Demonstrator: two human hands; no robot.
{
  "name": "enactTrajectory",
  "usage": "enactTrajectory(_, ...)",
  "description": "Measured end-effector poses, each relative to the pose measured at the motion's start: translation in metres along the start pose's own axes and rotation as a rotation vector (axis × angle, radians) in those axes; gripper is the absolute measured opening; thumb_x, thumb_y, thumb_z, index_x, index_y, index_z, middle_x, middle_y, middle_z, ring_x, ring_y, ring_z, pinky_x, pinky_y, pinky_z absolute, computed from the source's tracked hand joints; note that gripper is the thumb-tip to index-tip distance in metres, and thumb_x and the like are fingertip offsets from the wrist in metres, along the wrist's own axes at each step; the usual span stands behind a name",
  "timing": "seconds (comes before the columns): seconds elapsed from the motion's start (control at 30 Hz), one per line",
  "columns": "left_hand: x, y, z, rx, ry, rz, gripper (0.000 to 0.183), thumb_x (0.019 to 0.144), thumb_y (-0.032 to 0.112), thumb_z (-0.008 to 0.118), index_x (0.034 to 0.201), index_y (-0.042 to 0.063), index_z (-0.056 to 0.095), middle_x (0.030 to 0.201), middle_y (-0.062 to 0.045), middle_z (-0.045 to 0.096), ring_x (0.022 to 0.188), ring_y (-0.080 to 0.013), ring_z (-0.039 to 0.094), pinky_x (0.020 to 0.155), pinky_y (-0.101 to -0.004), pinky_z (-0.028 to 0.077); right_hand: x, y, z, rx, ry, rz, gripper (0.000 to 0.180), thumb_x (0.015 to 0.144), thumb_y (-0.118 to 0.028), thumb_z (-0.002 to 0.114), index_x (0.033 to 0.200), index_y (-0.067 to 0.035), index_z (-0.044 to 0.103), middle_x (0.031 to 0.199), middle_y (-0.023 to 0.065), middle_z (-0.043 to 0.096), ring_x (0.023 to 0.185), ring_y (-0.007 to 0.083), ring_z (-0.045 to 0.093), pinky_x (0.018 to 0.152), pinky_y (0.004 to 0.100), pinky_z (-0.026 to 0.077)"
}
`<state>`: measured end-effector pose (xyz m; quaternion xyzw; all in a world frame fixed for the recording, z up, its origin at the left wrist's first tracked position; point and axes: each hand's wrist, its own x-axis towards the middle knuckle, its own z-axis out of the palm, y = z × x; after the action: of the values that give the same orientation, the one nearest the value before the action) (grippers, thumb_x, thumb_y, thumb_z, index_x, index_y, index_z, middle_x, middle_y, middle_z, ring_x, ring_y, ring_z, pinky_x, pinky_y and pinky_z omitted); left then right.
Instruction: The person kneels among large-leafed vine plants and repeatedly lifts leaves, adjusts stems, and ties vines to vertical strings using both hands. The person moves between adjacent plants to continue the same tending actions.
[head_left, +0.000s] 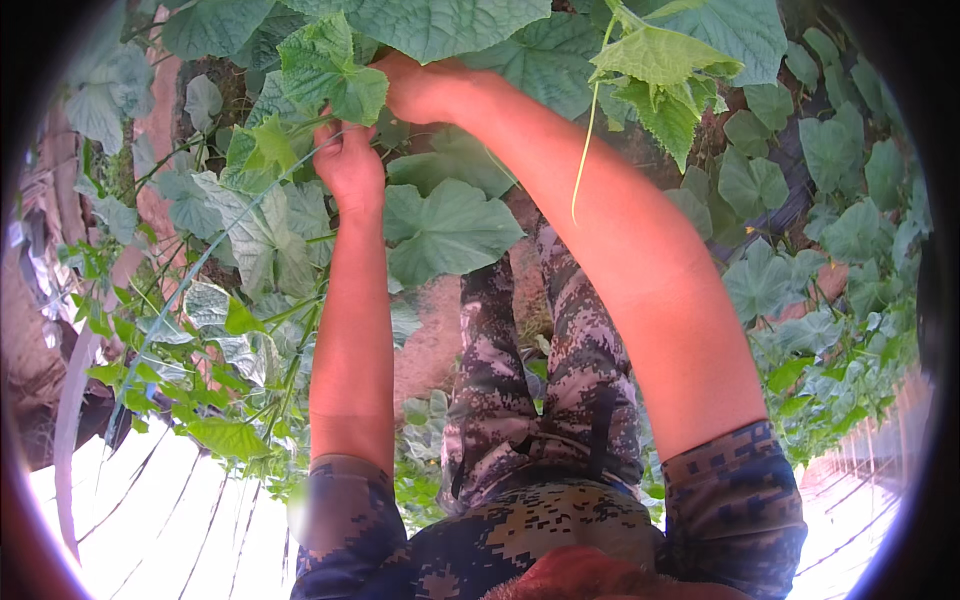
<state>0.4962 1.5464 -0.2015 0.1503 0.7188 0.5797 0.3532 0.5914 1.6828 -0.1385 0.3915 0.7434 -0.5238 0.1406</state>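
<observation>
My left hand (349, 166) is raised among the leaves of a cucumber-like vine, its fingers curled at a thin blue-grey string (217, 241). The string slants up from the lower left and crosses the curled fingers. Just above and to the right, my right hand (417, 88) bends inward toward the left one. Its fingertips are hidden behind a bright green young leaf (336, 75), so its grip cannot be made out. A broad leaf (450, 229) hangs below the two hands, between my forearms.
Large leaves (450, 22) overhang the hands. A drooping shoot (664, 82) trails a tendril (585, 157) in front of my right forearm. More vine rows (765, 180) stand at the right. Bare soil (431, 337) shows by my legs, and a pale curved strip (71, 427) rises at left.
</observation>
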Motion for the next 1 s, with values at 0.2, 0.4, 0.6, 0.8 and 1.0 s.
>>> enactTrajectory(0.2, -0.005, -0.004, 0.0, -0.045, -0.03, 0.032, 0.022, 0.102, 0.016, 0.061, 0.114, -0.002, 0.058, 0.109, -0.012, 0.07, 0.096, -0.0204, 0.071, 0.082, -0.031, 0.057, 0.027, 0.025, 0.009, -0.006, 0.045, -0.198, 0.03, 0.096, -0.027, 0.054, 0.12, -0.014, 0.067, 0.111, 0.0109, 0.072, 0.093, 0.0266, 0.069, 0.081, 0.0414, 0.054)
enactTrajectory(0.4, -0.012, 0.0, 0.004, -0.014, -0.052, 0.009, 0.021, 0.102, 0.013, 0.058, 0.115, -0.004, 0.06, 0.11, -0.011, 0.07, 0.099, -0.0207, 0.07, 0.083, -0.0348, 0.059, 0.039, 0.035, 0.014, -0.007, 0.091, -0.197, 0.03, 0.093, -0.027, 0.059, 0.116, -0.01, 0.068, 0.109, 0.0127, 0.072, 0.095, 0.0289, 0.068, 0.081, 0.0423, 0.054)
enactTrajectory(0.6, -0.008, 0.003, 0.002, -0.111, -0.032, -0.004, 0.02, 0.103, 0.012, 0.057, 0.115, -0.004, 0.059, 0.113, -0.013, 0.068, 0.103, -0.0229, 0.069, 0.083, -0.037, 0.06, 0.036, 0.043, 0.02, -0.023, 0.147, -0.183, 0.031, 0.091, -0.028, 0.063, 0.112, -0.006, 0.069, 0.108, 0.0146, 0.071, 0.097, 0.0311, 0.068, 0.08, 0.0433, 0.053)
enactTrajectory(0.8, 0.0, 0.007, -0.009, -0.175, 0.112, -0.069, 0.025, 0.104, 0.016, 0.055, 0.119, -0.004, 0.053, 0.116, -0.015, 0.065, 0.107, -0.0275, 0.069, 0.086, -0.037, 0.06, -0.03, 0.029, 0.008, -0.255, -0.07, -0.052, 0.028, 0.09, -0.026, 0.067, 0.107, -0.003, 0.071, 0.105, 0.0168, 0.072, 0.1, 0.036, 0.069, 0.087, 0.0452, 0.054)
enactTrajectory(1.0, 0.004, 0.013, -0.014, -0.124, 0.094, -0.084, 0.026, 0.104, 0.016, 0.054, 0.121, -0.004, 0.051, 0.116, -0.016, 0.064, 0.107, -0.029, 0.069, 0.085, -0.0372, 0.06, -0.047, 0.068, 0.038, -0.275, -0.092, -0.078, 0.029, 0.092, -0.022, 0.064, 0.113, -0.003, 0.068, 0.103, 0.0214, 0.07, 0.096, 0.0393, 0.068, 0.084, 0.0483, 0.054)
